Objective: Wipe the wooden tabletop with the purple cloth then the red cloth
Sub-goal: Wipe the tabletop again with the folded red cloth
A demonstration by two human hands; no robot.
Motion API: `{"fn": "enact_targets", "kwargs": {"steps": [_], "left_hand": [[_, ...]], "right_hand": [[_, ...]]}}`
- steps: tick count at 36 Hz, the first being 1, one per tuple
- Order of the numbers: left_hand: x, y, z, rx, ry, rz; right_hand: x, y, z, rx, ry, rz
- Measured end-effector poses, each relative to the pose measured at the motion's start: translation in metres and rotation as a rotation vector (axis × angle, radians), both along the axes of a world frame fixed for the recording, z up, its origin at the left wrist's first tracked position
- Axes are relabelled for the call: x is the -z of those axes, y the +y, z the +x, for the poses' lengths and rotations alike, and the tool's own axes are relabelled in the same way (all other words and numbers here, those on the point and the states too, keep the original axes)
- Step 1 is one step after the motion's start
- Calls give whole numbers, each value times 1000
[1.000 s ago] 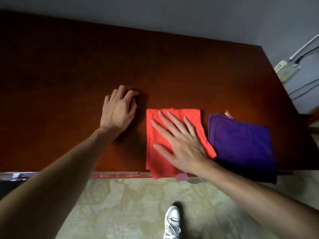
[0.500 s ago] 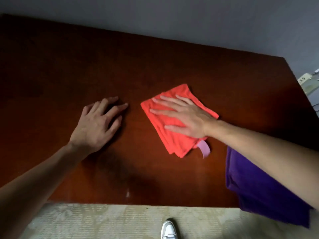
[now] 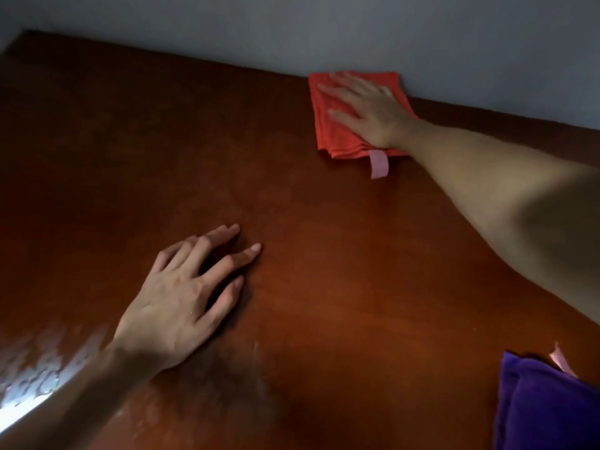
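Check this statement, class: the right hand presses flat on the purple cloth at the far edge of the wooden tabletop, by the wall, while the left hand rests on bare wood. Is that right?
Not quite. The head view shows the right hand pressing flat on the red cloth, not the purple one. The purple cloth lies untouched at the near right. The rest holds: the cloth is at the tabletop's far edge by the wall, and the left hand rests on bare wood.

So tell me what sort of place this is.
Probably an ordinary indoor room, perhaps in a home, though I can't be sure. A dark wooden tabletop stands against a plain grey wall, and the right hand presses a red cloth on it; a purple cloth lies nearby.
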State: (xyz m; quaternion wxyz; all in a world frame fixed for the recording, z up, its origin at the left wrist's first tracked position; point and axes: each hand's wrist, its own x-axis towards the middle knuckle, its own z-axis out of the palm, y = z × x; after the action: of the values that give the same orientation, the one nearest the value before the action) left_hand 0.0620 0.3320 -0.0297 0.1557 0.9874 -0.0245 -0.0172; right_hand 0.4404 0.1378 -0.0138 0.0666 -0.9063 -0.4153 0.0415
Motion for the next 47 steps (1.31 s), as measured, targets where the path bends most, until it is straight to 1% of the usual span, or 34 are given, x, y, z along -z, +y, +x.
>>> {"fn": "enact_targets", "kwargs": {"steps": [3,8,11,17,20,22,24,26,29,32,36,40,47], "left_hand": [[1,0,-1,3,-7,11],[3,2,-1,9,-27,11],[4,2,-1,9,-60,-1],[6,2,-1,29,-132,-67],[5,5,-3,-15,-161,-215],[1,8,-8,-41,-219,-286],[-3,14,-16,-54,-249,-273],[-7,27,-26,-48,-228,-192],[-10,54,-39,-34,-176,-73],[-11,85,-47,-26,-135,16],[-9,112,-53,-17,-52,58],[1,118,-56,2,-54,50],[5,122,-53,14,-40,35]], "right_hand": [[-2,0,-8,62,3,7],[7,3,-42,359,1,53],[9,-2,-76,413,10,54],[17,-23,-194,378,-47,61],[20,-24,-271,392,-67,82],[23,-21,-328,418,-89,99],[22,-16,-387,376,-99,127],[21,-13,-438,276,-77,126],[18,-12,-482,181,-61,68],[17,-14,-482,117,-44,42],[13,-21,-448,-62,-9,6],[7,-18,-393,-236,21,-10],[10,7,-270,-327,-5,-20]]}}
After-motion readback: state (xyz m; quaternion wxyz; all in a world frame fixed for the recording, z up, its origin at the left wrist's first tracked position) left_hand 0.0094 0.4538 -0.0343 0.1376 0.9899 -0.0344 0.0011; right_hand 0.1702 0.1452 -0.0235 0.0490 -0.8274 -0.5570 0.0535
